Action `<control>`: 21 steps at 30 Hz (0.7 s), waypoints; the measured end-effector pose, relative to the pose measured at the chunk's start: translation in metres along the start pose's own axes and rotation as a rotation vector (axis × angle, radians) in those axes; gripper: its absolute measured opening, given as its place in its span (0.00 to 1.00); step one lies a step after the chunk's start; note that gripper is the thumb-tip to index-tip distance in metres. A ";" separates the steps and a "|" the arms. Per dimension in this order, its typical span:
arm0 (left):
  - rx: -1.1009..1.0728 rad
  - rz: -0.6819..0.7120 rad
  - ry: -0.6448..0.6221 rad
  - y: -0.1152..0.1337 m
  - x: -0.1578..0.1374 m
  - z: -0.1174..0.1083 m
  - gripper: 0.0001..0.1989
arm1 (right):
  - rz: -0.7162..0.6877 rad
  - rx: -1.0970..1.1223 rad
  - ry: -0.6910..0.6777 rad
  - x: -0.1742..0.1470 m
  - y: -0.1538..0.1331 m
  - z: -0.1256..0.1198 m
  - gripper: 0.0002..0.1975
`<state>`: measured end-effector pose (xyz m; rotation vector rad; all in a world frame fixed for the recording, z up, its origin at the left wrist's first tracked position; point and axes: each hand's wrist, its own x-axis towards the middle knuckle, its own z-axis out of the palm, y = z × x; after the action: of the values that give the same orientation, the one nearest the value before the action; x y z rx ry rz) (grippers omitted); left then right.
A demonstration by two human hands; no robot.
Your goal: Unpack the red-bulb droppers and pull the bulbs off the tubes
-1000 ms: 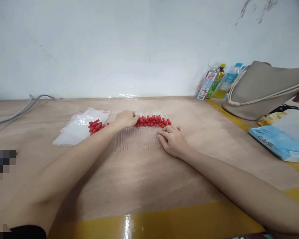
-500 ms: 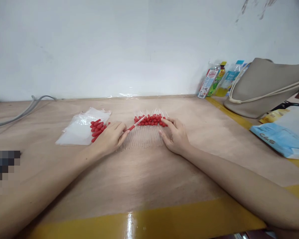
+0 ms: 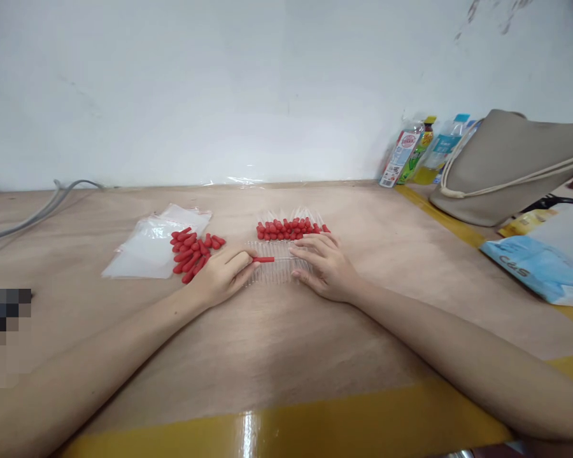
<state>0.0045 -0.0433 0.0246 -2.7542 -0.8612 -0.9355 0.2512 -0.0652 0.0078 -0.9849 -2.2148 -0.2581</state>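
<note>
- The person's left hand [image 3: 226, 273] is closed in a pinch on a slender red rubber-like bulb [image 3: 263, 259], with a thin clear plastic tube [image 3: 282, 258] running out of it to the right.
- The right hand [image 3: 327, 264] is loosely curved, thumb parted from the fingers, and its fingertips reach the far part of that tube; whether they grip it cannot be told.
- Half a second ago the piece slanted up and away from the left hand; now it lies nearly level, crosswise above the flat row of bare clear tubes [image 3: 272, 272] on the wooden desk [image 3: 267, 350].
- The right hand has also moved from the end of the heap of red bulbs with clear tubes [image 3: 291, 230] toward the tube, so both hands now meet at one piece. This suggests bulb and tube are being pressed together or straightened.
- That heap lies just beyond the row, tubes pointing toward the wall; the right fingers overlap its near right edge in view.
- With the left hand lower, more of the loose red bulbs [image 3: 190, 257] show beside it, seemingly without tubes, partly on the translucent plastic bags [image 3: 138, 248]. Those bulbs look like the supply remaining.
</note>
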 end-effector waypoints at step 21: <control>0.059 0.057 0.044 0.023 0.011 0.010 0.07 | -0.099 0.068 0.055 0.004 -0.008 0.004 0.11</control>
<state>0.0297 -0.0540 0.0245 -2.6824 -0.7863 -0.9417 0.2417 -0.0669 0.0083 -0.8244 -2.2104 -0.2500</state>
